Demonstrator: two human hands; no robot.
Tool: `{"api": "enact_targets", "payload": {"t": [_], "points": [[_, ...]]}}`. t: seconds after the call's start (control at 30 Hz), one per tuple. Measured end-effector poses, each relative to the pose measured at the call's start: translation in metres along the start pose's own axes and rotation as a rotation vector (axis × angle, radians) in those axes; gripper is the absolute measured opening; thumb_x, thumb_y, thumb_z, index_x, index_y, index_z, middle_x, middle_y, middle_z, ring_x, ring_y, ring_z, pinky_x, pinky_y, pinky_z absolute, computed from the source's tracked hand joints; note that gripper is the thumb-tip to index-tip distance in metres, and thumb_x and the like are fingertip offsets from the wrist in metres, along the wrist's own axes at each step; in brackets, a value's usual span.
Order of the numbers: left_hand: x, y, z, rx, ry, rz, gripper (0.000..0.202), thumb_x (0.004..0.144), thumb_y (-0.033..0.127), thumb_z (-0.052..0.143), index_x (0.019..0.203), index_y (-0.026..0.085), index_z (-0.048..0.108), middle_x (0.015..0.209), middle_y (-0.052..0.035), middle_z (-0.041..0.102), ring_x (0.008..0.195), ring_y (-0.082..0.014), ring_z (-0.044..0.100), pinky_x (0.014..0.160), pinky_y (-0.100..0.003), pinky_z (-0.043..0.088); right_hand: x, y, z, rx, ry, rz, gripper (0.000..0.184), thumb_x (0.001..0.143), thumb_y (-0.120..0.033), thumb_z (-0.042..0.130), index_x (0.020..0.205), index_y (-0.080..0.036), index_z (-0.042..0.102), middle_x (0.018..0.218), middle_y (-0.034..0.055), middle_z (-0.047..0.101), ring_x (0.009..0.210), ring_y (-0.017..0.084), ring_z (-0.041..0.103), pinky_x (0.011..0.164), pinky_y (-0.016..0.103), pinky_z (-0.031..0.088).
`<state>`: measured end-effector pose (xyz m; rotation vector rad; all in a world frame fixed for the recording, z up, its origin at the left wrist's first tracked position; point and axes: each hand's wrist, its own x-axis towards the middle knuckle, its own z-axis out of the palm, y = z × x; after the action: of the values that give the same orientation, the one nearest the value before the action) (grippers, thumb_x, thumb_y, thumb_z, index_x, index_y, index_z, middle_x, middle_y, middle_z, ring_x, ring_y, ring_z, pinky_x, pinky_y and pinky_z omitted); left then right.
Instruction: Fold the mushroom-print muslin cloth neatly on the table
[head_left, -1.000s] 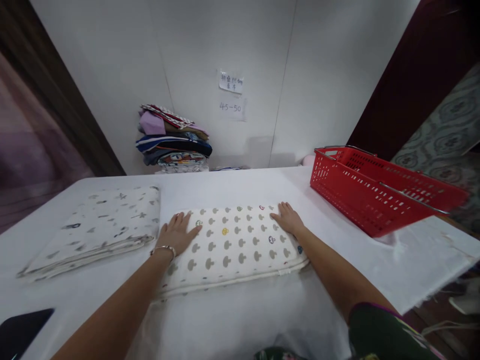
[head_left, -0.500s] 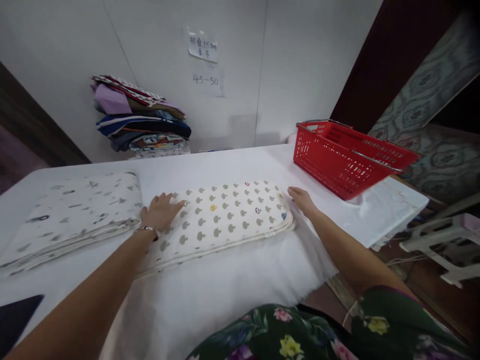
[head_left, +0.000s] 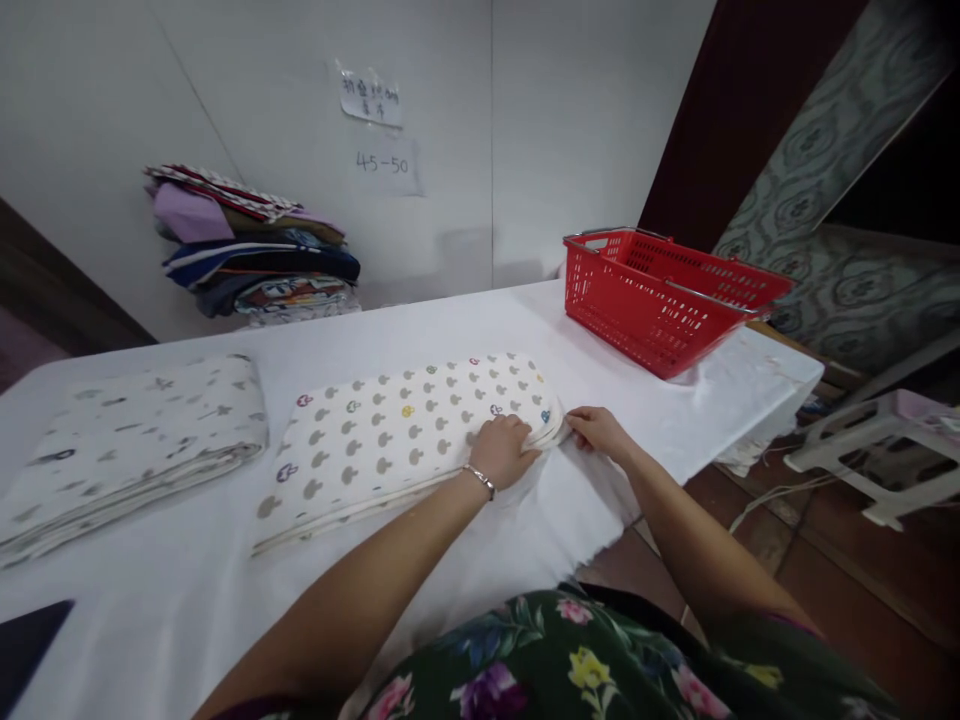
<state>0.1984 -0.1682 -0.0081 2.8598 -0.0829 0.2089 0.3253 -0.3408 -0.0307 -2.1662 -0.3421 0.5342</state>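
Note:
A folded white cloth with grey mushroom prints (head_left: 390, 440) lies on the white table (head_left: 450, 330) in front of me. My left hand (head_left: 504, 450), with a bracelet on its wrist, has its fingers curled over the cloth's near right corner. My right hand (head_left: 596, 430) pinches the same right end of the cloth from the side. A second folded patterned white cloth (head_left: 127, 440) lies to the left, apart from both hands.
A red plastic basket (head_left: 660, 300) stands at the table's right end. A stack of folded coloured fabrics (head_left: 247, 250) leans against the back wall under paper notes. A dark flat object (head_left: 30, 640) lies at the near left. A white stool (head_left: 877, 450) stands on the floor to the right.
My left hand moved from the cloth's left end across to its right corner beside my right hand. Both hands went from flat to closed on the cloth's right end. The view turned right.

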Motion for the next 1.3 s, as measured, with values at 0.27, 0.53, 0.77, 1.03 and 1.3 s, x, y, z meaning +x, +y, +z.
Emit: {"api": "enact_targets", "payload": {"t": [0.27, 0.53, 0.77, 1.03, 1.3], "points": [[0.015, 0.012, 0.016, 0.083, -0.039, -0.131, 0.018, 0.086, 0.026, 0.042, 0.089, 0.019, 0.059, 0.095, -0.0061, 0.056, 0.091, -0.0192, 0.052, 0.075, -0.032, 0.04, 0.004, 0.019, 0.013, -0.055, 0.162, -0.165, 0.036, 0.071, -0.034, 0.059, 0.102, -0.016, 0.063, 0.066, -0.0008, 0.062, 0.053, 0.009, 0.052, 0.052, 0.02, 0.039], [0.015, 0.019, 0.023, 0.079, -0.026, -0.102, 0.024, 0.089, 0.034, 0.039, 0.093, 0.021, 0.059, 0.097, -0.0059, 0.056, 0.094, -0.0198, 0.051, 0.077, -0.033, 0.039, 0.006, 0.033, 0.019, 0.127, 0.221, -0.229, 0.038, 0.07, -0.037, 0.055, 0.102, -0.016, 0.061, 0.065, -0.0028, 0.058, 0.052, 0.01, 0.051, 0.054, 0.023, 0.042], [0.019, 0.019, 0.015, -0.038, -0.066, -0.221, 0.035, 0.09, 0.034, 0.033, 0.084, 0.021, 0.065, 0.091, -0.005, 0.06, 0.088, -0.0172, 0.054, 0.074, -0.029, 0.04, -0.011, 0.02, 0.022, 0.133, 0.404, -0.407, 0.026, 0.072, -0.036, 0.054, 0.088, -0.017, 0.064, 0.078, 0.0022, 0.061, 0.06, 0.011, 0.051, 0.059, 0.024, 0.043], [0.022, 0.015, 0.016, -0.072, -0.059, -0.225, 0.03, 0.087, 0.033, 0.038, 0.083, 0.021, 0.065, 0.09, -0.0044, 0.061, 0.085, -0.0163, 0.056, 0.07, -0.027, 0.04, -0.031, -0.001, 0.031, 0.299, -0.009, -0.025, 0.02, 0.076, -0.032, 0.051, 0.07, -0.015, 0.059, 0.057, 0.0005, 0.061, 0.032, 0.005, 0.039, 0.033, 0.02, 0.026], [0.019, 0.014, 0.018, -0.088, -0.061, -0.188, 0.026, 0.084, 0.037, 0.043, 0.097, 0.028, 0.065, 0.091, -0.0024, 0.059, 0.087, -0.0162, 0.055, 0.071, -0.026, 0.039, -0.021, -0.009, 0.028, 0.351, -0.085, 0.086, 0.016, 0.074, -0.025, 0.051, 0.062, -0.015, 0.055, 0.05, -0.0017, 0.057, 0.03, 0.004, 0.035, 0.03, 0.018, 0.018]]}}
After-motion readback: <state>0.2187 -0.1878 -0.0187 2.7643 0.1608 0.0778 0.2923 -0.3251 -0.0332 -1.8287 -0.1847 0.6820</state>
